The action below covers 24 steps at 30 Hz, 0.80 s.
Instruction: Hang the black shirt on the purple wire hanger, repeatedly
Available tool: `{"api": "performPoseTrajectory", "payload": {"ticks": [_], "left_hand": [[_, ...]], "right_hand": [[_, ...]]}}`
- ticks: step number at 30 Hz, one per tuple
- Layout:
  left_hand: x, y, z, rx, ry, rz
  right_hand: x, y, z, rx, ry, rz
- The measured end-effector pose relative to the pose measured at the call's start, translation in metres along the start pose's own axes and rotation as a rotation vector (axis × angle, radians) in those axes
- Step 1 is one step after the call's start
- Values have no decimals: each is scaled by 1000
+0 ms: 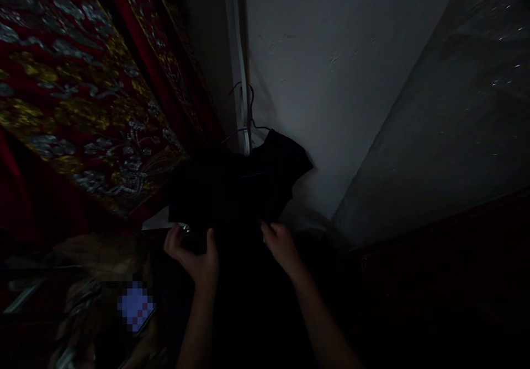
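A black short-sleeved top [240, 192] hangs in the dim light from a thin dark clothes hanger [251, 122], by a white cable or strip on the wall. My left hand [196, 261] is by the top's lower left side, thumb and fingers spread wide apart with nothing visible between them. On the other side, my right hand [281, 245] has its fingers pinched together at the dark cloth of the top. The top's lower part merges into the darkness, so its hem cannot be made out.
Red cloth [83, 99] with gold and silver ornament hangs at left. Behind the top is a pale wall [331, 65], with a shiny grey sheet [439, 110] to the right. At lower left, a blurred lit screen [136, 307] shows among cluttered, dim items.
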<state>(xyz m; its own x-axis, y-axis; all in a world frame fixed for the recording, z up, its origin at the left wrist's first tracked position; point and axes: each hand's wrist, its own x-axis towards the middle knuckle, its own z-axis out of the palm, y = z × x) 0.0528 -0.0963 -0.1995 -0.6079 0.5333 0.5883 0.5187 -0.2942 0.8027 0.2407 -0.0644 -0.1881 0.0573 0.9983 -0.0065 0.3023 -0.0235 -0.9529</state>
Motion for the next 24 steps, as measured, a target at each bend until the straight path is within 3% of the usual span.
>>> {"api": "performPoseTrajectory", "payload": {"ticks": [2,5,7,11,18,24], "left_hand": [[-20,-5,8,25,-68,85],[-44,-2,27,-70,-451,114],[-52,6,39,-134,-603,92],[-55,21,49,-206,-613,9],[-55,26,42,-233,-585,-16],[-49,22,41,-199,-581,34]], "right_hand": [[-6,-1,-1,45,-10,-25],[-10,-5,5,108,-52,-57],[-12,-7,8,149,-67,-65],[-14,-8,5,229,-87,-93],[-17,-4,-2,337,-213,-169],[-6,-28,-11,422,-245,-33]]}}
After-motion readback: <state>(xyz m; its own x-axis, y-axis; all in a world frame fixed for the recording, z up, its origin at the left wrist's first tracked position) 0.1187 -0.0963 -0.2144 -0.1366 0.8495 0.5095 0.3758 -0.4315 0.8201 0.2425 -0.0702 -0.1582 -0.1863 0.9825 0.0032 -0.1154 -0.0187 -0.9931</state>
